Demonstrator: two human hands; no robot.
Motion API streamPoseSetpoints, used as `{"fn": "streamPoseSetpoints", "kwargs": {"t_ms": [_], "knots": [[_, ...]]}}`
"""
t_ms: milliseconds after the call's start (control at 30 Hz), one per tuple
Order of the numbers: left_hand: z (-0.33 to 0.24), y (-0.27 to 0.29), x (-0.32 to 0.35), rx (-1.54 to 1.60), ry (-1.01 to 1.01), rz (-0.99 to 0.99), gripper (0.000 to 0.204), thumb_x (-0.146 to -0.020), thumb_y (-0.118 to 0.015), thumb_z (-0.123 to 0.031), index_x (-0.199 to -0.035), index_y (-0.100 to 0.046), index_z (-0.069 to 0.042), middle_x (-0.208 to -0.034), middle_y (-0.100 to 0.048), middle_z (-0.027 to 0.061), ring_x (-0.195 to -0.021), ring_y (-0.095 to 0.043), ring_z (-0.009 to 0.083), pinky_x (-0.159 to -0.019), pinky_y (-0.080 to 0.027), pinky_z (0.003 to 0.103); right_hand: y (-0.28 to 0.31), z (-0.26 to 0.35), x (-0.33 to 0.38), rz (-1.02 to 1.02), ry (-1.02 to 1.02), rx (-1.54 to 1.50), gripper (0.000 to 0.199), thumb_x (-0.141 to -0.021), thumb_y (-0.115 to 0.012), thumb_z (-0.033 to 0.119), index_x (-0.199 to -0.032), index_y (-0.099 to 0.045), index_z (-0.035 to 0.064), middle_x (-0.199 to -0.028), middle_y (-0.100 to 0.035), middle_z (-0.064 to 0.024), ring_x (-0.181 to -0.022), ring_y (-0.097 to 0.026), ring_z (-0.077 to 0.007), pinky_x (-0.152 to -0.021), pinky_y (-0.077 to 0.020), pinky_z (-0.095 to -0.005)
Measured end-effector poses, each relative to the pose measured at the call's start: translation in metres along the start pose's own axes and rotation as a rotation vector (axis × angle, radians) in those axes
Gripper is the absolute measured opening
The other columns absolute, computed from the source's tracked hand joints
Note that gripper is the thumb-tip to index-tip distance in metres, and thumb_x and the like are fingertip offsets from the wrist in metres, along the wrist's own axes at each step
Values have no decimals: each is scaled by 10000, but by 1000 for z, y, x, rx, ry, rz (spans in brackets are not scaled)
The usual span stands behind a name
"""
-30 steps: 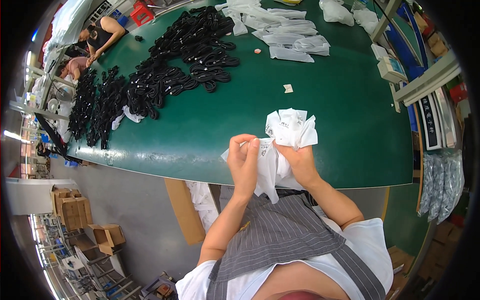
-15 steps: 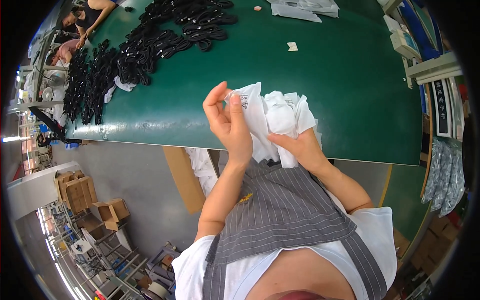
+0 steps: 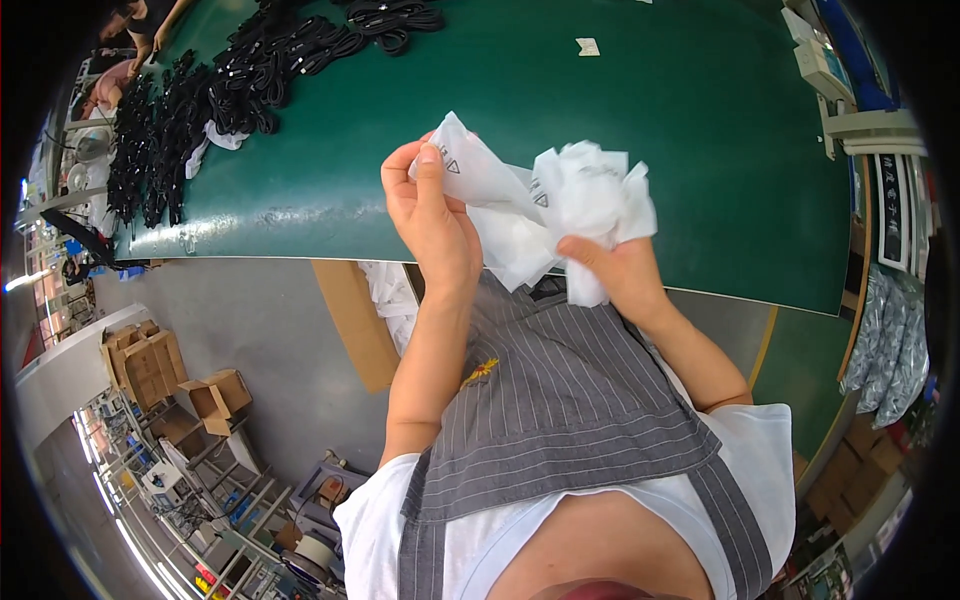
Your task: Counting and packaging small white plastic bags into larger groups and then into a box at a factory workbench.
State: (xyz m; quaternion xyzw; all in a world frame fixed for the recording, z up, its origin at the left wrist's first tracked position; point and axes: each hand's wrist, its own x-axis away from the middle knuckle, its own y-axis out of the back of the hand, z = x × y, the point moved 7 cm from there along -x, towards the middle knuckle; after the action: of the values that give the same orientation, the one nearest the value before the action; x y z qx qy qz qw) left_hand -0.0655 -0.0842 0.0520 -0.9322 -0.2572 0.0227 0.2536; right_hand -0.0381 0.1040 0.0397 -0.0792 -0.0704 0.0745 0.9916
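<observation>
My left hand (image 3: pixel 432 215) pinches the top corner of a white translucent plastic bag (image 3: pixel 475 170) between thumb and fingers. Small dark print shows on that bag. My right hand (image 3: pixel 622 275) grips a crumpled bunch of similar white bags (image 3: pixel 592 195), its thumb in front and its fingers hidden behind. The pinched bag slants from my left hand down toward the bunch, and its lower part overlaps other bags there. Both hands are held just above the near edge of the green table (image 3: pixel 730 190).
Bundled black cables (image 3: pixel 240 85) lie in heaps at the table's far left. A small white paper piece (image 3: pixel 587 47) rests farther back. Below the table edge stands a cardboard box (image 3: pixel 352 325) holding white bags. Two people work at the far left.
My left hand has drawn its bag up and left, away from the bunch, so more of the bag shows. The view has shifted slightly.
</observation>
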Motion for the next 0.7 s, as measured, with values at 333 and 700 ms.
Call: {"fn": "streamPoseSetpoints", "kwargs": {"t_ms": [333, 700], "knots": [[3, 6, -1, 64, 123, 46, 243, -912, -523, -75, -1116, -403, -25, -1065, -572, 217, -1006, -607, 321, -817, -521, 357, 13, -12, -18, -48, -25, 261, 431, -746, -640, 63, -1150, -506, -12, -1018, -631, -115, -928, -617, -228, -821, -471, -319], [-1, 7, 1, -68, 179, 43, 273, -897, -540, -58, -1149, -454, 2, -1031, -591, 161, -1022, -607, 259, -814, -520, 327, 12, 16, -17, -13, -56, 54, 435, -787, -660, 11, -1184, -482, -8, -1043, -600, -84, -929, -590, -154, -804, -488, -294]]}}
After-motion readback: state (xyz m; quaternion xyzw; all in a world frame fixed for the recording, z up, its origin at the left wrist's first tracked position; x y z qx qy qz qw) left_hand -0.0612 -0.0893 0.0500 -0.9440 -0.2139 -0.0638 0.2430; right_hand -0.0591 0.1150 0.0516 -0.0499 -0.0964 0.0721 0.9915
